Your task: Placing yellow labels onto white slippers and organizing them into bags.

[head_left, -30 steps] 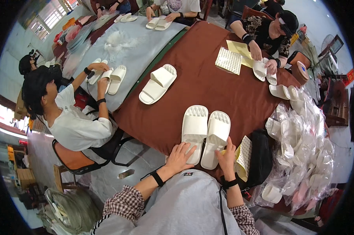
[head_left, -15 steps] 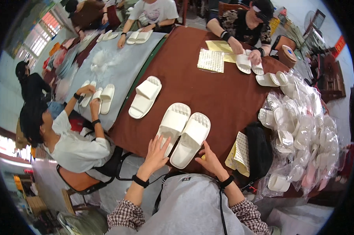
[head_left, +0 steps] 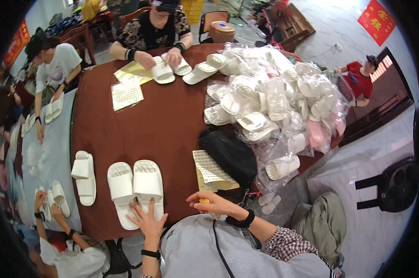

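A pair of white slippers stands side by side near the table's front edge: the left slipper (head_left: 121, 185) and the right slipper (head_left: 148, 180). My left hand (head_left: 148, 224) lies over their heel ends with its fingers spread, open. To the right, my right hand (head_left: 218, 206) is closed around a small yellow object (head_left: 204, 201), mostly hidden by the fingers; its kind does not show. Just beyond that hand lies a sheet of small printed stickers (head_left: 210, 166) on yellow paper. A single white slipper (head_left: 83, 178) rests left of the pair.
A black soft bag or cap (head_left: 230, 155) lies beside the sticker sheet. A large heap of plastic-wrapped slippers (head_left: 276, 97) covers the table's right side. Across the brown table (head_left: 140, 134), a co-worker (head_left: 156, 30) handles two white slippers. Other people work at the grey table (head_left: 56, 134) on the left.
My view has swung to the right. My right hand has moved away from the right slipper, toward the sticker sheet. My left hand, earlier on the left slipper, now reaches across both.
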A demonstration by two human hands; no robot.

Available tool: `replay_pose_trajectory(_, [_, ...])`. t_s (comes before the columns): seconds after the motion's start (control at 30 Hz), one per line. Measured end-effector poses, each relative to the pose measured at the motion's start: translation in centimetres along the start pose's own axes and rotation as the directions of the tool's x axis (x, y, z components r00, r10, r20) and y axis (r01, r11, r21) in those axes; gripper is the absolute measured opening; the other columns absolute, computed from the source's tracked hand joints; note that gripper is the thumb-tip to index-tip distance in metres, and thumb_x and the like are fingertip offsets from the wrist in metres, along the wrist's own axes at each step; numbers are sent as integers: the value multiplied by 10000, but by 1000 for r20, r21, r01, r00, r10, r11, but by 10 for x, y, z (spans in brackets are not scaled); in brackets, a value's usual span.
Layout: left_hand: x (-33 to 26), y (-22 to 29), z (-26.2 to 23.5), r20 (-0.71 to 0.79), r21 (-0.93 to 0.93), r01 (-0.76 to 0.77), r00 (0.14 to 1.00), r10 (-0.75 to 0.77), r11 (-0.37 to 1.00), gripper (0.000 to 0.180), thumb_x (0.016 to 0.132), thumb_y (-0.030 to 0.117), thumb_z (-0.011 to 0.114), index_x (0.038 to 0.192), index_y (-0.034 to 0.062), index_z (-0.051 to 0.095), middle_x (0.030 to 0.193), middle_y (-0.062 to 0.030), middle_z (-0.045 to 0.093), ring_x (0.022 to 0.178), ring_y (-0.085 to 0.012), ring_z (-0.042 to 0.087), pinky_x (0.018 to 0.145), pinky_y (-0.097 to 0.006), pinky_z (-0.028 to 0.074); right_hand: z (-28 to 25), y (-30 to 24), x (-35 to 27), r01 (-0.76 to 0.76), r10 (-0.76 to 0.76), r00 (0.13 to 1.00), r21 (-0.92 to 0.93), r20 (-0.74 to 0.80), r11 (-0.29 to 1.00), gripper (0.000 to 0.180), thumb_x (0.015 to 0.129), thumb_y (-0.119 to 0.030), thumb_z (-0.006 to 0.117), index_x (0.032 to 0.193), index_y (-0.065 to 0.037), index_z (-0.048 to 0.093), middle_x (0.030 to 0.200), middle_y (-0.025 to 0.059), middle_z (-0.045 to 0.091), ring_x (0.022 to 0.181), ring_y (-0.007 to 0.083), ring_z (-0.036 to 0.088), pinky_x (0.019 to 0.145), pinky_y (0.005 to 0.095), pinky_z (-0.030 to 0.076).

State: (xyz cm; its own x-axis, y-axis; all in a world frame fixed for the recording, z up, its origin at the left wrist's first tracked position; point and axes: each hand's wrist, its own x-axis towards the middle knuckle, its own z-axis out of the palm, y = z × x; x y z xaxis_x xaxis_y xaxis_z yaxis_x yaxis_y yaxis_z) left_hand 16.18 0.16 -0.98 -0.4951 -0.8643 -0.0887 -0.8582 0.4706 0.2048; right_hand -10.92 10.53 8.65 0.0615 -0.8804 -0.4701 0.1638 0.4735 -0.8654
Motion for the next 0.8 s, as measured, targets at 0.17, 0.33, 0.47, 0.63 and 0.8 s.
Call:
replay_pose_trajectory(0.17, [19,-31,-6,-77,15,-21,997,22,1000,804,729,485,732,1462,258,489,1609,-272,126,1488,-484,66,1136,-700,-1,4,31,-24,-4,21,996,206,-81,979,480,1006,-248,575,1416,-38,438,1024,43,608,876,85,566,786,247,488])
replay_pose_trajectory(0.33, [47,-88,-23,-10,55,45,999,-44,997,814,766,401,731,1506,249,429,1623,-248,98,1509,-430,47,1180,-634,7,2,20,-28,35,-14,993,174,-119,984,646,1001,-236,582,1527,-61,250,965,39,635,845,85,561,778,238,476])
replay_pose_trajectory(0.47, [62,-118,-28,-33,69,35,999,-32,997,816,764,322,735,1513,265,416,1628,-213,115,1510,-405,77,1193,-604,36,-20,21,-33,113,-95,954,47,-284,992,607,995,-215,591,1507,-79,293,953,24,656,805,73,567,724,223,476])
replay_pose_trajectory(0.63, [84,-153,-36,-25,102,84,996,-82,991,804,801,341,707,1531,264,379,1630,-208,119,1504,-406,104,1182,-631,74,-66,9,-63,227,-261,711,-138,-653,964,291,979,-168,623,1253,-72,598,930,0,670,755,55,566,656,209,474])
replay_pose_trajectory(0.8, [109,-194,-37,-56,141,122,992,-115,982,726,887,287,669,1541,298,354,1609,-233,140,1502,-409,108,1176,-627,119,-111,-20,-97,294,-322,456,-201,-830,934,216,972,-142,625,1175,-68,633,926,-6,665,773,56,553,689,206,460])
